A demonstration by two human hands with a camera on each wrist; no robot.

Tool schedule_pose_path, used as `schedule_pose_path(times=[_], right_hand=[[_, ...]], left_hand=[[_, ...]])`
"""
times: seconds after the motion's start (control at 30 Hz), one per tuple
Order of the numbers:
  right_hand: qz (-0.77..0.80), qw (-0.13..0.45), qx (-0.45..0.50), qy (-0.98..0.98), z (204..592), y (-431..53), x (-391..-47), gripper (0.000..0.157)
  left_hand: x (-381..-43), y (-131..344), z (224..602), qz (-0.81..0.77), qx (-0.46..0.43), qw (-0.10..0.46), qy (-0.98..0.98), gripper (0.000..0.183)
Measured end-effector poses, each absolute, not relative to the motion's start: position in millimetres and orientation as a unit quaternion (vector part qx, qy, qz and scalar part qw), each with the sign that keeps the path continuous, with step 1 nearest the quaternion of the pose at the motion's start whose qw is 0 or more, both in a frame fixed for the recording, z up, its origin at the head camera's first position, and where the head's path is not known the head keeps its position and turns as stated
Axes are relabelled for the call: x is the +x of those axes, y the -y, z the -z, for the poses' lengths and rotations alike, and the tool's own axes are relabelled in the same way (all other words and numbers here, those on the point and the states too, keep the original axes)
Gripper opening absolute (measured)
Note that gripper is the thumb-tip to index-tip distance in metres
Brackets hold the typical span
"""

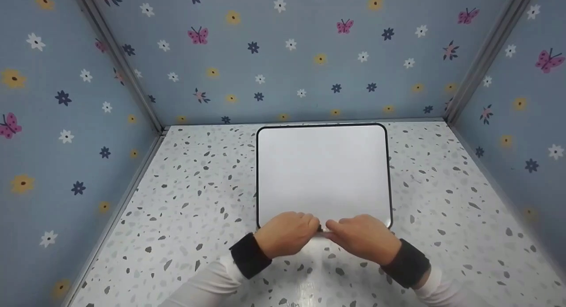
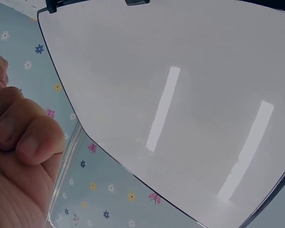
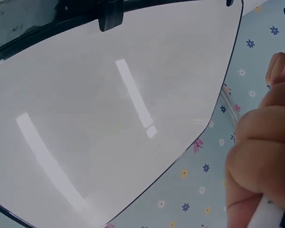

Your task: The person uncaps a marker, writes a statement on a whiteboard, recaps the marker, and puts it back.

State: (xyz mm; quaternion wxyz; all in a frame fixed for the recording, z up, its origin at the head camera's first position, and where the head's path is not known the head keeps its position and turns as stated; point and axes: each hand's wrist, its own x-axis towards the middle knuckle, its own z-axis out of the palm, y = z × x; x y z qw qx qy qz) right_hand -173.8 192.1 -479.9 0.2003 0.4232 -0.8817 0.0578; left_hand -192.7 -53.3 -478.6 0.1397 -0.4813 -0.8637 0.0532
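Flowered walls (image 1: 309,68) are set ahead and to both sides of the hands. The table (image 1: 199,178) is spread below them. A whiteboard (image 1: 323,170) is placed straight ahead, near edge partly hidden by the hands; probably centred for equal reach. Left hand (image 1: 286,233) and right hand (image 1: 365,237) are held close, fingers curled, pinching one item from both sides, likely for opposed control. Dark wristbands (image 1: 251,255) are worn, presumably as camera mounts. Item: apparently a pen (image 3: 263,216), mostly covered by fingers.

Left hand (image 1: 287,234) and right hand (image 1: 366,237) nearly meet, both curled.
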Motion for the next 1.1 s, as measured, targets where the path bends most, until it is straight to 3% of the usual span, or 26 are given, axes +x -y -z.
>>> schedule_pose_path(times=[0.23,0.4,0.63,0.83,1.1], right_hand=[[-0.09,0.126,0.375,0.914,473.9,-204.2,-171.8,0.027],[-0.12,0.171,0.381,0.901,474.1,-212.4,-173.2,0.012],[-0.122,0.231,0.38,0.887,477.4,-219.3,-173.8,0.019],[-0.113,0.249,0.379,0.884,478.1,-219.9,-175.8,0.025],[-0.155,0.254,0.383,0.874,481.4,-220.9,-174.2,0.04]], left_hand=[[-203.0,80.7,473.8,-0.016,-0.457,0.152,0.876,0.015],[-213.3,106.0,471.3,0.055,-0.402,0.177,0.897,0.015],[-228.8,142.9,479.9,0.133,-0.283,0.215,0.925,0.011],[-244.5,168.6,491.7,0.182,-0.172,0.182,0.951,0.017],[-258.6,196.0,510.5,0.212,-0.094,0.083,0.969,0.02]])
